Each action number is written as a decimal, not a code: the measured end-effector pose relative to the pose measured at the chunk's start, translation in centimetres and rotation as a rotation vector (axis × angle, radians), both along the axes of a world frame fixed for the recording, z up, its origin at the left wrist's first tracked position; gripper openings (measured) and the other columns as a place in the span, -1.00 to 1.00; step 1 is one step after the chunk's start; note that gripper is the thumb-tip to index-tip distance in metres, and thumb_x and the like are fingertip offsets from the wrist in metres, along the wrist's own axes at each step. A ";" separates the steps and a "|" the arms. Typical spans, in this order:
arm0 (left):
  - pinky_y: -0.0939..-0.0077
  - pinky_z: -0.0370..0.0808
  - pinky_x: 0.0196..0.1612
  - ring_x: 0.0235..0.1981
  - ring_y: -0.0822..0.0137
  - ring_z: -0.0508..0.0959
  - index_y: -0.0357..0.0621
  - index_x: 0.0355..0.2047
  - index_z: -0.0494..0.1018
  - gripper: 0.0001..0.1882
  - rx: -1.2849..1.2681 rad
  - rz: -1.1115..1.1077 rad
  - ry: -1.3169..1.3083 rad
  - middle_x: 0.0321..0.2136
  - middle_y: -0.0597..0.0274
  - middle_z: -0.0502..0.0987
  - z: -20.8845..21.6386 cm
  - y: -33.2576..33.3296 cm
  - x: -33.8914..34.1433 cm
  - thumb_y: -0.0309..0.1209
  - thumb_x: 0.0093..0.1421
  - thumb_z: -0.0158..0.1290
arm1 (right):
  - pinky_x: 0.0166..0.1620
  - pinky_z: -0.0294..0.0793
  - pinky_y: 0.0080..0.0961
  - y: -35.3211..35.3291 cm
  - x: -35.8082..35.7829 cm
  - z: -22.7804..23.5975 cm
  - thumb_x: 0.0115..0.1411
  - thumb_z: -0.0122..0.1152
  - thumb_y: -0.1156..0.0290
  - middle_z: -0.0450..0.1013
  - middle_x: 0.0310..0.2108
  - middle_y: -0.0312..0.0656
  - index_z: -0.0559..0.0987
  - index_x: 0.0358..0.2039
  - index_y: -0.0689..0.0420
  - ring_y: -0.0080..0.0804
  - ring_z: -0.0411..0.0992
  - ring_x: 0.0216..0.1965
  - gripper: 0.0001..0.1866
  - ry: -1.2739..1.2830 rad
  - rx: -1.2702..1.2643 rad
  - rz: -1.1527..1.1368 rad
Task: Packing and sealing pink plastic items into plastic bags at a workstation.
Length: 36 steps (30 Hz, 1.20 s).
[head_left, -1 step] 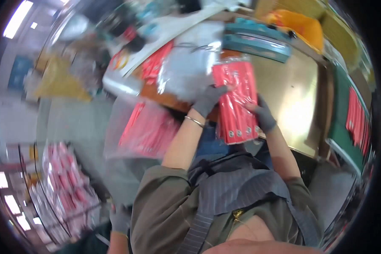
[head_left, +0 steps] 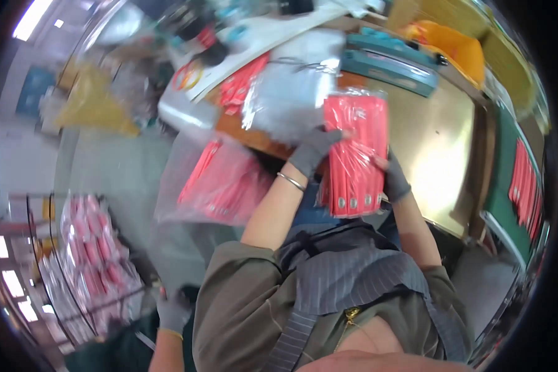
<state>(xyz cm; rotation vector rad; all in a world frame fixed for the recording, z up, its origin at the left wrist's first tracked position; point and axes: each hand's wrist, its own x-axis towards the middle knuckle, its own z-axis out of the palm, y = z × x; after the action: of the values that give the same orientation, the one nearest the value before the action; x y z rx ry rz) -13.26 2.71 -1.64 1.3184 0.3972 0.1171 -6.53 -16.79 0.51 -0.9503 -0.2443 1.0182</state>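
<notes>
Between my two grey-gloved hands is a clear plastic bag of red strips (head_left: 356, 152), long and flat, with small round marks along the near end. My left hand (head_left: 318, 149) grips its left edge, thumb across the top. My right hand (head_left: 395, 175) holds the right edge, fingers bent onto the plastic. The bag hangs over the table's near edge, in front of my apron. Just left of it, a stack of clear plastic bags (head_left: 294, 80) lies on the table. A larger frosted bag with red strips (head_left: 220, 180) sits left of my left forearm.
A teal bag sealer (head_left: 390, 65) and an orange bin (head_left: 456, 53) stand at the back, beyond a shiny brass-coloured tabletop (head_left: 431, 133). Red strips (head_left: 524, 183) lie on a green surface at right. Another person's gloved hand (head_left: 173, 308) shows lower left, near a wire rack of packed bags (head_left: 99, 260).
In the picture, the held bag and both hands have shifted slightly right, as has much of the table scene. My grip looks the same. The other person's hand has moved up slightly.
</notes>
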 end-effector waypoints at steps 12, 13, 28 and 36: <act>0.24 0.44 -0.14 -0.20 -0.01 0.52 -0.26 -0.16 0.45 -0.36 1.535 1.070 1.017 -0.25 -0.06 0.53 6.8 14.8 -35.0 0.09 -0.01 0.11 | -0.03 0.42 -0.46 28.3 -13.3 13.8 -0.09 0.31 0.41 0.44 -0.13 -0.11 0.30 0.06 0.25 -0.37 0.44 -0.14 -0.34 -0.548 0.375 0.373; 0.19 0.44 -0.15 -0.22 -0.06 0.52 -0.27 -0.19 0.47 -0.34 1.533 0.902 1.113 -0.28 -0.10 0.54 7.1 13.9 -36.2 0.12 -0.04 0.09 | -0.02 0.40 -0.43 30.5 -14.7 12.7 -0.09 0.33 0.35 0.44 -0.13 -0.08 0.31 0.04 0.27 -0.30 0.43 -0.13 -0.33 -0.632 0.408 0.323; 0.34 0.32 -0.53 -0.62 0.29 0.40 -0.29 -0.45 0.38 -0.69 1.037 0.959 0.416 -0.58 0.08 0.45 2.0 11.5 -38.2 -0.28 0.28 -0.16 | 0.30 -0.25 -0.02 29.9 -21.1 -5.8 -0.20 0.26 0.15 0.05 0.24 -0.05 0.06 0.29 -0.06 0.00 -0.04 0.28 -0.01 -2.028 -0.255 1.123; 0.39 0.40 -0.41 -0.50 0.27 0.44 -0.38 -0.22 0.41 -0.67 0.960 0.462 0.211 -0.39 0.03 0.52 1.6 1.6 -22.4 -0.29 0.27 -0.11 | -0.23 0.40 -0.24 12.1 -10.6 -0.8 0.01 0.16 0.09 0.41 -0.32 -0.06 0.43 -0.05 0.05 -0.09 0.42 -0.29 -0.50 -1.318 -0.093 0.196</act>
<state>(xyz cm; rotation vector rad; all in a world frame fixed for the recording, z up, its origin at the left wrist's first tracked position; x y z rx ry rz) -35.63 4.29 -0.08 2.1678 0.8886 0.6165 -17.16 -4.71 -0.25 -1.5978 -1.4046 0.4279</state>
